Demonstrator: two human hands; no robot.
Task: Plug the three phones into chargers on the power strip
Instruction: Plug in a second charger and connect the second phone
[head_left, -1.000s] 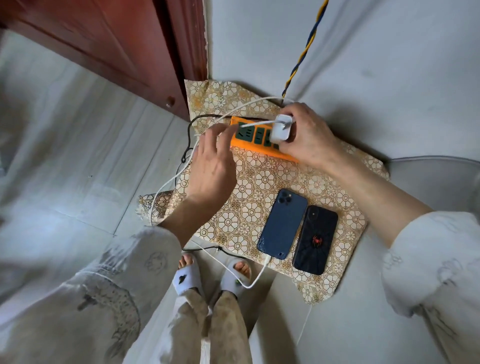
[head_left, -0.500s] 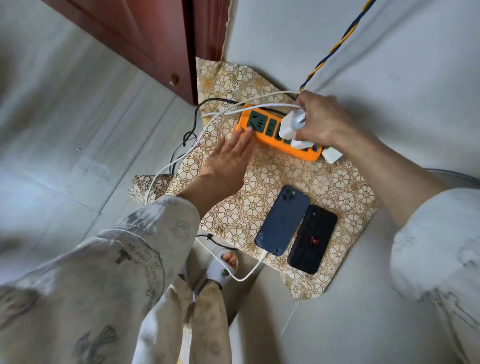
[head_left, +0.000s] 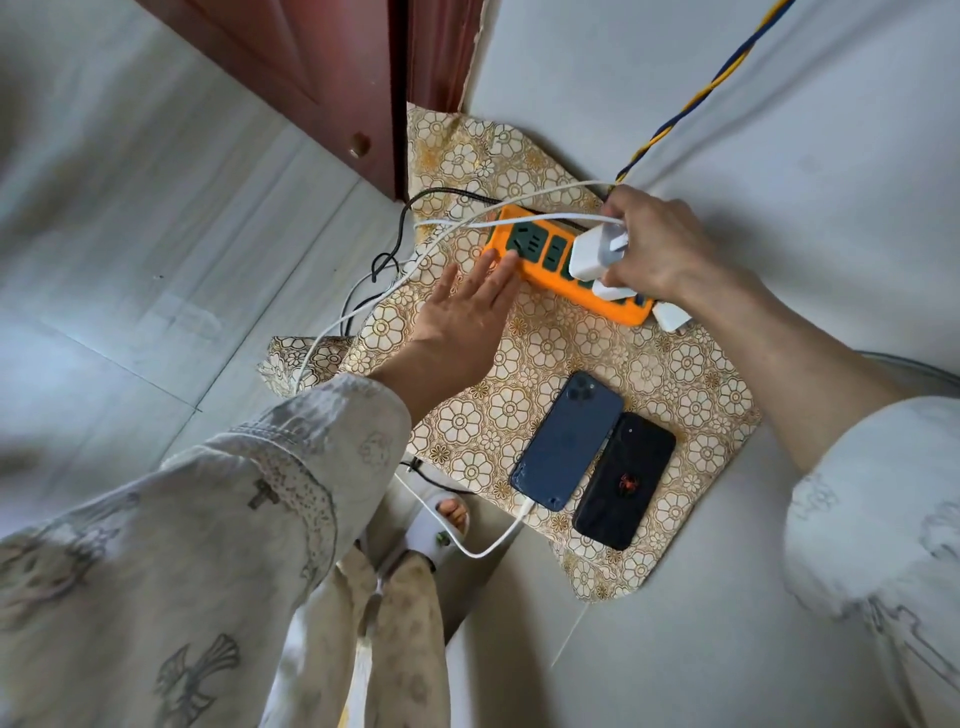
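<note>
An orange power strip (head_left: 540, 260) with dark green sockets lies on a gold floral cloth (head_left: 675, 379). My right hand (head_left: 654, 244) grips a white charger block (head_left: 592, 254) over the strip's middle sockets, its white cable running off to the left. Another white charger (head_left: 613, 292) sits in the strip just below it, and a third white block (head_left: 671, 316) lies at the strip's right end. My left hand (head_left: 467, 312) has straight fingers pressing the strip's left end. A blue phone (head_left: 566, 441) with a white cable in its bottom lies beside a black phone (head_left: 626, 480).
A dark red wooden door (head_left: 322, 88) stands at the upper left. A blue-and-yellow twisted cord (head_left: 701, 98) runs up the grey wall. Black and white cables (head_left: 384, 260) hang off the cloth's left edge. My slippered foot (head_left: 441, 525) shows on the tiled floor below.
My left hand went from gripping the strip's left end to lying flat with straight fingers against it. My right hand lifted and tilted the white charger over the sockets.
</note>
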